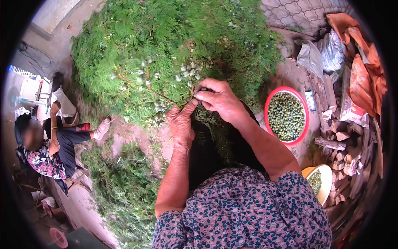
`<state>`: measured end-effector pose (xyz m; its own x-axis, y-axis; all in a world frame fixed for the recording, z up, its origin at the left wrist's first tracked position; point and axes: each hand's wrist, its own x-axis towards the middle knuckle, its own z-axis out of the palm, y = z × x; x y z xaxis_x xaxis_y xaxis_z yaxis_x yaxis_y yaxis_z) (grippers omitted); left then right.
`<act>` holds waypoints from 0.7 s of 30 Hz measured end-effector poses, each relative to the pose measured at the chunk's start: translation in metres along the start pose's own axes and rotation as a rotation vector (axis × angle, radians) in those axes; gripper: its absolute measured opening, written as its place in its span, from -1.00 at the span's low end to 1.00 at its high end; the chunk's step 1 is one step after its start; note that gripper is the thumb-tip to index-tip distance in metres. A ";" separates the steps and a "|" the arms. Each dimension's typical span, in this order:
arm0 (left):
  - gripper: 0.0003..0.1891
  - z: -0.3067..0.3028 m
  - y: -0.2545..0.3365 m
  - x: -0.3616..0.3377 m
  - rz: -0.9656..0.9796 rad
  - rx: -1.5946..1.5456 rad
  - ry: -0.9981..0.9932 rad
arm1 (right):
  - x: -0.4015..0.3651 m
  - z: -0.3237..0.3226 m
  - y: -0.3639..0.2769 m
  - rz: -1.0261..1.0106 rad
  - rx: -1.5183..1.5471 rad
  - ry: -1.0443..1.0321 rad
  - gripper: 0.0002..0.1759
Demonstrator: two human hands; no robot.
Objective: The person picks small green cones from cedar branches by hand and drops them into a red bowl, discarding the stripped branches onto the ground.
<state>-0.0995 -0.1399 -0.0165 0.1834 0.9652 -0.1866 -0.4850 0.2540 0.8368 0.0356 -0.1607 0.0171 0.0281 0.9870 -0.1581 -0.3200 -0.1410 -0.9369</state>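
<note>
Branch (161,95) x1 | hands (181,120) (219,99) x2: L pinching it, R pinched, obj. unclear | red-rim basin (266,116) x1

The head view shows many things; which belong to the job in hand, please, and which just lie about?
Likely job: held conifer sprig, conifer pile, red-rimmed basin, yellow basin, green cones.
Probably lying about: firewood, orange sheeting, plastic bag.

Pinkish-mauve top (253,211) — dark teal flower print all over, short sleeves (290,184) — plus black bottoms (201,159) below it.
</note>
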 end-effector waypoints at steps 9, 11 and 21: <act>-0.84 -0.013 -0.001 0.008 -0.145 -0.015 0.023 | -0.060 -0.172 0.032 -0.145 0.356 0.632 -0.62; -0.79 -0.008 0.004 0.009 -0.144 -0.005 0.012 | -0.082 -0.245 0.069 -0.117 0.381 0.776 -0.57; -0.74 0.001 0.006 0.012 -0.146 -0.002 0.023 | -0.170 -0.346 0.086 0.124 -0.080 1.409 -0.61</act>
<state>-0.0992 -0.1267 -0.0132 0.2325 0.9193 -0.3176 -0.4562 0.3915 0.7991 0.3312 -0.3674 -0.1440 0.9265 0.0732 -0.3690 -0.3377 -0.2704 -0.9016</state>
